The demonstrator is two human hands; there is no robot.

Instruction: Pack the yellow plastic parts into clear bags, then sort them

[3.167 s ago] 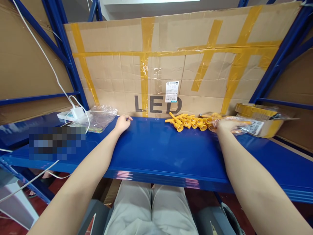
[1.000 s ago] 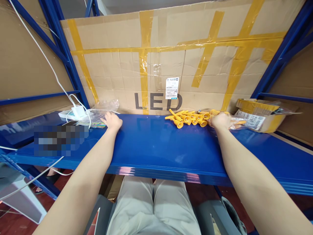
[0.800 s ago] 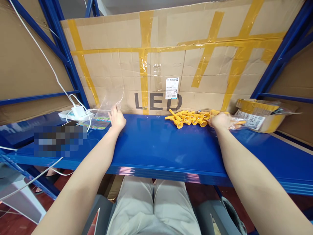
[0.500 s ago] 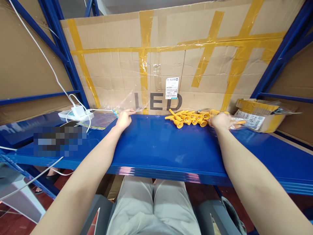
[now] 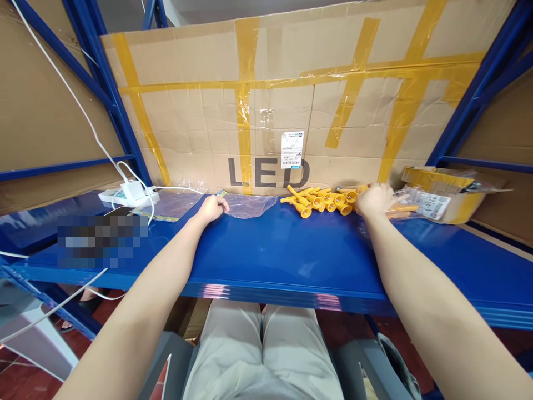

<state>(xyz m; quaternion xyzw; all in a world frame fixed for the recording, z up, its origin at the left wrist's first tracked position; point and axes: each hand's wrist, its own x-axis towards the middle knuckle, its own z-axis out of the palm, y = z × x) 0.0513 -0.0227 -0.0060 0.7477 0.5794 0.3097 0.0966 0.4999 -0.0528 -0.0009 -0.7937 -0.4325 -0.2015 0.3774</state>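
Observation:
My left hand (image 5: pixel 213 209) is closed on the edge of a clear plastic bag (image 5: pixel 252 205), which lies on the blue shelf to its right. A bit of coloured print shows at the bag's top, beside my fingers. My right hand (image 5: pixel 376 200) is closed and slightly blurred, just right of a pile of yellow plastic trumpet-shaped pieces (image 5: pixel 320 200). Its fingertips point away from me, so what they grip is hidden. Under and beside this hand lies another clear plastic wrap (image 5: pixel 402 203), with more yellow pieces in or by it.
A taped carton (image 5: pixel 447 197) stands at the right. On the left are a white power strip (image 5: pixel 127 193) with cables, flat clear bags (image 5: pixel 177 204) and a blurred-out dark object (image 5: pixel 102 239). A large cardboard panel (image 5: pixel 195 128) marked LED closes the back of the blue shelf (image 5: pixel 291 255).
The clear bag in my left hand, raised and spread before, now lies flat on the shelf to the right of that hand. My right hand has lifted slightly.

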